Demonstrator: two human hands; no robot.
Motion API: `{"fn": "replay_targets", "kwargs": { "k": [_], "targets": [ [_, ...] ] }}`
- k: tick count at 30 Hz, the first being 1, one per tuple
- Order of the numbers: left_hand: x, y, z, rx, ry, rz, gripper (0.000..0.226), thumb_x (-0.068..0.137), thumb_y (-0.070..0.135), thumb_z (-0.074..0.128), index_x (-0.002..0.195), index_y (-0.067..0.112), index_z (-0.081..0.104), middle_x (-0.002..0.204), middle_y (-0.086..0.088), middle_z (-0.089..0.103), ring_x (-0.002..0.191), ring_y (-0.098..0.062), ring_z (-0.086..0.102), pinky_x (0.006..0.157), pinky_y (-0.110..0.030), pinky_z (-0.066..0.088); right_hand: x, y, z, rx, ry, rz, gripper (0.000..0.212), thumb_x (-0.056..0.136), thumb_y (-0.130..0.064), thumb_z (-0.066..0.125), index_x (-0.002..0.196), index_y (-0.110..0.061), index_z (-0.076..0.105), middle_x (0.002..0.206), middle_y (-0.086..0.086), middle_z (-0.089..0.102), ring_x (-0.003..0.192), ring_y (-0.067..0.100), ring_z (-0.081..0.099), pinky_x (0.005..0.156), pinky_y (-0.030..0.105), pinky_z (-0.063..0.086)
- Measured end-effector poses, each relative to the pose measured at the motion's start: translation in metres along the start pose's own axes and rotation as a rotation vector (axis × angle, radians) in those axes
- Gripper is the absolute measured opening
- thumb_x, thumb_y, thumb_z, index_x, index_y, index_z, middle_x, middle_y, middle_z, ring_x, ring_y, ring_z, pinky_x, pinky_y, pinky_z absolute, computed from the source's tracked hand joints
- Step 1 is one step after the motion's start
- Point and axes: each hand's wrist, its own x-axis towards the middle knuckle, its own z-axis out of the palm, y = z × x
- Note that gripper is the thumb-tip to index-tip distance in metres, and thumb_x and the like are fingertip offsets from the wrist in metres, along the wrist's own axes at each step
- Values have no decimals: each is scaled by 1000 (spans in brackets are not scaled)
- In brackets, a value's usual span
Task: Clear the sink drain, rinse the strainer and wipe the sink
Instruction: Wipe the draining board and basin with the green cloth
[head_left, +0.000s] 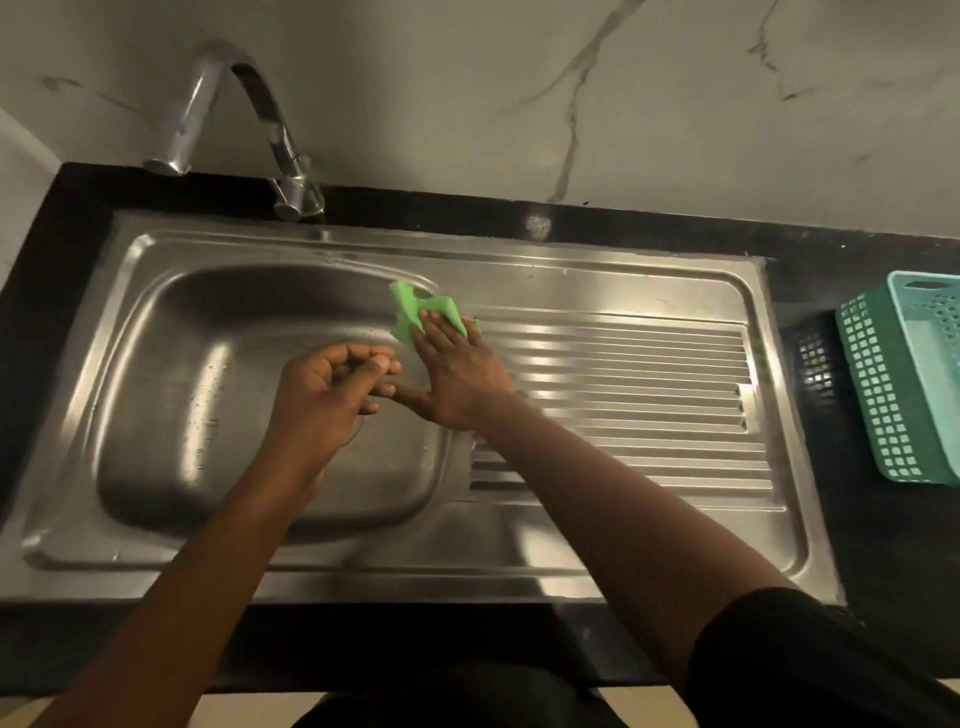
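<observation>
I am pressing my flat, open right hand (457, 374) on the green cloth (423, 312) at the sink (171, 395) basin's far right rim, wiping apparently underway, while my left hand (327, 387) beside it is pinching something small, strainer unseen.

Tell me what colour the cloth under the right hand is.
Bright green. The cloth lies under the right hand at the basin's edge, seen in the head view.
</observation>
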Motion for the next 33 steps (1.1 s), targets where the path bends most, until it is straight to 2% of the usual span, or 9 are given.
{"fn": "replay_targets", "kwargs": {
  "k": [4, 6, 13, 16, 18, 22, 24, 29, 33],
  "targets": [
    [4, -1, 3, -6, -25, 11, 12, 102, 15, 67, 101, 21, 78, 98, 2, 83, 89, -23, 77, 75, -32, 59, -17, 39, -1, -55, 25, -126, 90, 98, -80, 17, 166, -21, 23, 174, 3, 17, 162, 17, 9, 131, 48, 10],
    [6, -2, 7, -21, -35, 5, 12, 101, 14, 67, 101, 19, 78, 97, 1, 83, 88, -22, 76, 74, -32, 58, -25, 60, -2, -13, 48, -70, 86, 99, -77, 18, 166, -23, 21, 174, 4, 17, 162, 18, 12, 130, 48, 15],
    [12, -7, 10, -1, -102, 3, 14, 102, 18, 67, 110, 17, 78, 102, 1, 83, 95, -25, 78, 77, -31, 60, -99, 197, -18, 121, 73, 481, 90, 95, -83, 11, 165, -26, 14, 173, 10, 18, 161, 26, 13, 127, 55, 23],
    [14, -8, 12, 0, -108, -8, 13, 101, 16, 67, 109, 16, 78, 101, 0, 83, 94, -26, 78, 77, -31, 61, -134, 251, -28, 176, 5, 724, 96, 89, -86, 6, 166, -29, 9, 175, 11, 5, 162, 29, 4, 128, 58, 12],
    [16, -7, 14, 15, -118, -7, 13, 101, 17, 67, 108, 16, 78, 100, 2, 83, 93, -23, 79, 77, -31, 62, -128, 259, -31, 259, 3, 844, 105, 83, -90, 4, 167, -26, 7, 175, 13, -3, 162, 29, -4, 129, 57, 3],
    [16, -5, 16, 9, -126, -9, 13, 101, 16, 67, 108, 15, 78, 100, 3, 83, 91, -20, 78, 75, -27, 62, -73, 218, -30, 419, 198, 1064, 125, 78, -99, 6, 167, -12, 1, 173, 19, -6, 162, 32, -8, 128, 59, -4],
    [15, -4, 16, 10, -131, -12, 13, 101, 16, 67, 108, 15, 77, 100, 3, 83, 91, -20, 78, 76, -26, 62, -45, 183, -28, 420, 211, 990, 125, 77, -99, 7, 167, -12, -2, 174, 18, -7, 161, 32, -10, 128, 58, -4],
    [9, -7, 13, 2, -112, -38, 13, 101, 16, 67, 107, 17, 78, 100, 1, 83, 92, -22, 78, 77, -30, 62, 22, 63, -16, 475, 209, 630, 120, 79, -100, 11, 167, -20, -4, 174, 8, -12, 160, 25, -16, 123, 47, -14],
    [0, -11, 7, 47, -81, -42, 13, 101, 21, 67, 105, 24, 79, 100, 6, 83, 92, -16, 78, 81, -36, 62, 50, 10, -12, 418, 106, 402, 116, 82, -97, 12, 167, -19, -2, 174, 7, -12, 161, 24, -14, 125, 48, -10]
  ]
}}
